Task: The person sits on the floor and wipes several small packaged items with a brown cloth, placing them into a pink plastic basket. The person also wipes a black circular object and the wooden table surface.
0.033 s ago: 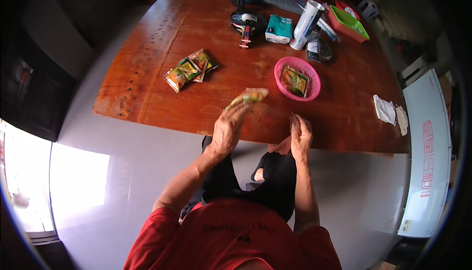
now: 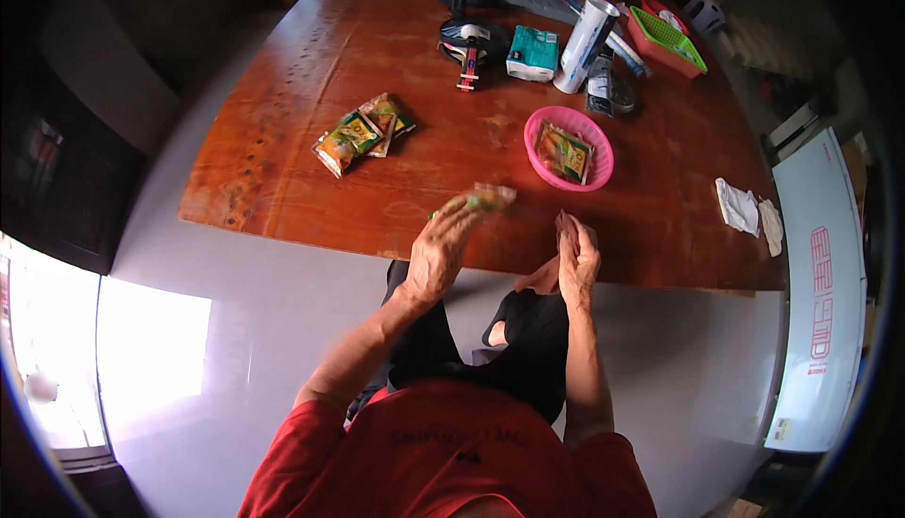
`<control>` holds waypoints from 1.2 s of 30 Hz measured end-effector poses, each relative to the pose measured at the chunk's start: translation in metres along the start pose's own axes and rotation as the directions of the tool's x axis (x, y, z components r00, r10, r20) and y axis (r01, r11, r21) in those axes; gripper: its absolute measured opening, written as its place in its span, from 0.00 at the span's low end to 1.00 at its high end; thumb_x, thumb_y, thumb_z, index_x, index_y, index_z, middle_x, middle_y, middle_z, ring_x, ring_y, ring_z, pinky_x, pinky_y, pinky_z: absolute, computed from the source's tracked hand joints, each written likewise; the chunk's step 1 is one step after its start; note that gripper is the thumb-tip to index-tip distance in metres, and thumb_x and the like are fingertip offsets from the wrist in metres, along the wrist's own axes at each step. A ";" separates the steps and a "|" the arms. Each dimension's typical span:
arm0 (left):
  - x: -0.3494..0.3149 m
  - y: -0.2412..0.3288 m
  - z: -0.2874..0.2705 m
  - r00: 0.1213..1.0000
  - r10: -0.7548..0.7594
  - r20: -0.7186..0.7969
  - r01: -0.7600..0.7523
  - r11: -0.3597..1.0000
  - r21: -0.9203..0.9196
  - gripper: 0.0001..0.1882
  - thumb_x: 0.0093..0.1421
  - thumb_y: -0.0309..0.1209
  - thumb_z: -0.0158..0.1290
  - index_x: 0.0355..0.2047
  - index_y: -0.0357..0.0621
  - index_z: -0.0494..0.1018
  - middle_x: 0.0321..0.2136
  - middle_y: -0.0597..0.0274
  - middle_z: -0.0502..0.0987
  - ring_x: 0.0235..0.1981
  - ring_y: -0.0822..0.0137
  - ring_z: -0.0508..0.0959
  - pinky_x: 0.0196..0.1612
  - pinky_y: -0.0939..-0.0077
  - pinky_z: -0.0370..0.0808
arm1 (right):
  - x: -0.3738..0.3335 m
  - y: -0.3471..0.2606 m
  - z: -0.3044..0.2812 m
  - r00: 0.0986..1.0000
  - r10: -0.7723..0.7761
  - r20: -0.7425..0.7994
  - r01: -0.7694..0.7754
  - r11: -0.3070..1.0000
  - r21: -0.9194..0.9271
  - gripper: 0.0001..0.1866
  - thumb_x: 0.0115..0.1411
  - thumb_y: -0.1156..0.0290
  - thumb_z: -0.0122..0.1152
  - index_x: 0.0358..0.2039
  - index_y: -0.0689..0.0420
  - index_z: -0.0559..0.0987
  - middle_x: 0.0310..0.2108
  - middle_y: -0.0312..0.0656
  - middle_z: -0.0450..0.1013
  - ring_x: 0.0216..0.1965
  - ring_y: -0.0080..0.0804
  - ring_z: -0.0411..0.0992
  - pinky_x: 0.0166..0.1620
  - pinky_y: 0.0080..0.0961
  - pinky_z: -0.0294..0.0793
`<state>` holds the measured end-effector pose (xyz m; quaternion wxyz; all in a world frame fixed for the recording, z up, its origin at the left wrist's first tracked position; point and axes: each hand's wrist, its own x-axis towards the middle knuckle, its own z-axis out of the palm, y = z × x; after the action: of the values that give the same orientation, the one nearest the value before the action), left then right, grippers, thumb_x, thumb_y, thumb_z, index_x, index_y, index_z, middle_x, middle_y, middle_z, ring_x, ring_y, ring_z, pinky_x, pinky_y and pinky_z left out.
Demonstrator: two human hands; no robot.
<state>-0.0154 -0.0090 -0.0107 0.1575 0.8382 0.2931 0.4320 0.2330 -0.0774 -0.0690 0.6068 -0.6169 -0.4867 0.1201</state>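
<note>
Green-and-yellow foil sachet (image 2: pixel 485 198): your left hand (image 2: pixel 441 252) is pinching it in closed fingers above the reddish wooden counter (image 2: pixel 283 179). Right hand (image 2: pixel 577 256) is hovering open-fingered. Pink plastic basket (image 2: pixel 568 148) is sitting just beyond; more sachets (image 2: pixel 361 131) are lying well left.

Sachet sorting at the big wooden table

Left hand (image 2: pixel 441 252) pinches a blurry green-yellow sachet (image 2: pixel 483 199) over the table (image 2: pixel 283 188) edge; right hand (image 2: pixel 576 256) sits just beside. Pink basket (image 2: pixel 598 141) holds another packet, and a small pile of sachets (image 2: pixel 363 131) lies further left.
</note>
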 end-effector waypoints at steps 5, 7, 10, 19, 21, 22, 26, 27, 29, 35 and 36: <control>-0.047 -0.004 0.021 0.998 0.029 -0.051 -0.022 0.990 0.137 0.18 0.49 0.24 0.57 0.42 0.43 0.78 0.46 0.56 0.76 0.52 0.53 0.74 0.56 0.56 0.72 | 0.007 -0.069 0.037 0.960 -0.205 0.190 0.242 0.950 -0.199 0.12 0.60 0.76 0.59 0.45 0.57 0.79 0.43 0.43 0.74 0.44 0.42 0.73 0.47 0.35 0.73; -0.052 -0.010 0.026 0.997 0.047 -0.061 -0.040 0.994 0.103 0.16 0.48 0.24 0.58 0.39 0.43 0.79 0.45 0.57 0.76 0.51 0.54 0.74 0.57 0.56 0.72 | 0.011 -0.088 0.057 0.855 -0.394 0.338 0.478 0.851 -0.218 0.13 0.56 0.76 0.62 0.43 0.55 0.79 0.43 0.40 0.74 0.44 0.42 0.72 0.48 0.37 0.71; -0.061 -0.016 0.032 0.997 0.056 -0.048 -0.050 0.993 0.110 0.14 0.47 0.24 0.58 0.38 0.44 0.79 0.44 0.58 0.76 0.51 0.56 0.75 0.58 0.56 0.70 | 0.003 -0.093 0.089 0.752 -0.419 0.509 0.582 0.784 -0.216 0.13 0.54 0.72 0.63 0.42 0.52 0.79 0.42 0.35 0.73 0.43 0.40 0.70 0.47 0.37 0.71; -0.060 -0.011 0.034 0.997 -0.009 -0.072 0.016 0.994 0.107 0.14 0.47 0.21 0.60 0.36 0.46 0.80 0.43 0.62 0.78 0.51 0.56 0.75 0.58 0.54 0.70 | 0.026 -0.044 0.093 0.852 -0.298 0.430 0.501 0.705 -0.503 0.16 0.57 0.69 0.61 0.47 0.49 0.77 0.43 0.39 0.70 0.41 0.45 0.69 0.42 0.42 0.71; -0.062 -0.015 0.034 0.998 -0.001 -0.069 0.010 0.991 0.131 0.15 0.47 0.24 0.61 0.38 0.49 0.79 0.45 0.65 0.77 0.53 0.60 0.74 0.61 0.55 0.68 | 0.025 -0.045 0.085 0.823 -0.321 0.469 0.546 0.677 -0.493 0.18 0.57 0.69 0.61 0.49 0.49 0.77 0.44 0.39 0.70 0.41 0.44 0.69 0.43 0.41 0.71; -0.063 -0.016 0.035 0.998 -0.002 -0.066 0.010 0.992 0.127 0.15 0.47 0.24 0.61 0.38 0.48 0.79 0.45 0.65 0.77 0.53 0.60 0.74 0.61 0.55 0.68 | 0.023 -0.045 0.080 0.807 -0.332 0.488 0.567 0.663 -0.488 0.18 0.57 0.69 0.61 0.49 0.48 0.77 0.44 0.39 0.70 0.42 0.44 0.69 0.43 0.41 0.71; -0.060 -0.013 0.034 0.998 -0.002 -0.066 0.009 0.995 0.100 0.14 0.48 0.23 0.60 0.37 0.47 0.80 0.43 0.63 0.78 0.52 0.59 0.75 0.59 0.55 0.69 | 0.006 -0.051 0.050 0.791 -0.313 0.526 0.585 0.641 -0.497 0.20 0.56 0.72 0.61 0.51 0.49 0.76 0.45 0.38 0.70 0.42 0.43 0.68 0.43 0.39 0.71; -0.059 -0.013 0.033 0.998 -0.002 -0.068 0.009 0.996 0.093 0.13 0.48 0.23 0.60 0.37 0.46 0.80 0.42 0.62 0.79 0.51 0.58 0.76 0.58 0.54 0.70 | 0.001 -0.053 0.041 0.776 -0.316 0.545 0.604 0.621 -0.499 0.20 0.55 0.73 0.60 0.50 0.50 0.76 0.44 0.37 0.69 0.42 0.43 0.68 0.43 0.39 0.71; -0.057 -0.013 0.031 0.997 0.016 -0.074 -0.009 0.995 0.102 0.14 0.48 0.22 0.60 0.37 0.45 0.80 0.42 0.61 0.78 0.50 0.56 0.75 0.56 0.55 0.71 | -0.005 -0.057 0.025 0.748 -0.279 0.603 0.620 0.618 -0.483 0.19 0.54 0.73 0.60 0.49 0.50 0.77 0.43 0.37 0.69 0.41 0.42 0.68 0.42 0.39 0.71; -0.066 -0.015 0.034 0.992 0.001 -0.127 0.012 0.995 0.099 0.17 0.46 0.20 0.60 0.39 0.44 0.79 0.42 0.59 0.73 0.47 0.52 0.73 0.51 0.58 0.73 | 0.011 -0.093 0.022 0.823 -0.193 0.535 0.456 0.786 -0.417 0.12 0.57 0.72 0.61 0.43 0.53 0.80 0.41 0.38 0.71 0.40 0.45 0.70 0.42 0.39 0.72; -0.066 -0.016 0.034 0.993 0.033 -0.117 -0.019 0.992 0.121 0.18 0.45 0.20 0.60 0.39 0.44 0.79 0.42 0.58 0.72 0.46 0.52 0.73 0.50 0.59 0.73 | 0.014 -0.098 0.034 0.813 -0.302 0.498 0.512 0.778 -0.363 0.12 0.56 0.74 0.61 0.42 0.53 0.80 0.41 0.38 0.71 0.41 0.44 0.70 0.42 0.38 0.72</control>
<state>-0.0232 -0.0386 -0.0799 0.0836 0.8227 0.3163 0.4649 0.1706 -0.0662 0.0140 0.3285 -0.5846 -0.7417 -0.0148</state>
